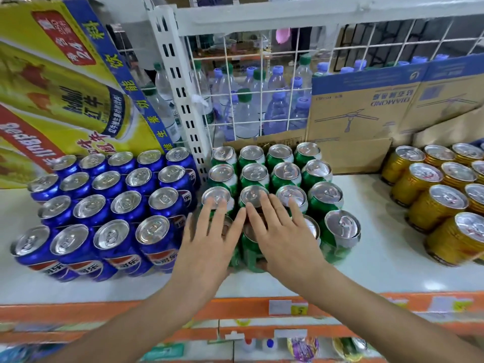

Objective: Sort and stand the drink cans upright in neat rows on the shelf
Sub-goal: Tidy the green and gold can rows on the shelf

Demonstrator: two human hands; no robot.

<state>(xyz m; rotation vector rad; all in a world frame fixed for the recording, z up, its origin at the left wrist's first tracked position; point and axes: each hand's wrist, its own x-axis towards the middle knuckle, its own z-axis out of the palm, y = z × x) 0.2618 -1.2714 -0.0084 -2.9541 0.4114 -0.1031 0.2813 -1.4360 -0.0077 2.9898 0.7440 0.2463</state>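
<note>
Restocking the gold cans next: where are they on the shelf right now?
In the head view the gold cans stand at the right end of the shelf, across a bare gap from the green cans, in front of the cardboard boxes.

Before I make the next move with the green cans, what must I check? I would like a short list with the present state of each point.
1. Left hand holds nothing: ok, fingers straight, flat on the green cans.
2. Right hand holds nothing: ok, flat beside it.
3. Back green cans upright in rows: ok.
4. Front green cans under the hands aligned: cannot tell, covered.
5. Blue cans unmixed with green: ok.
6. Gold cans apart, across bare shelf: ok.
</note>
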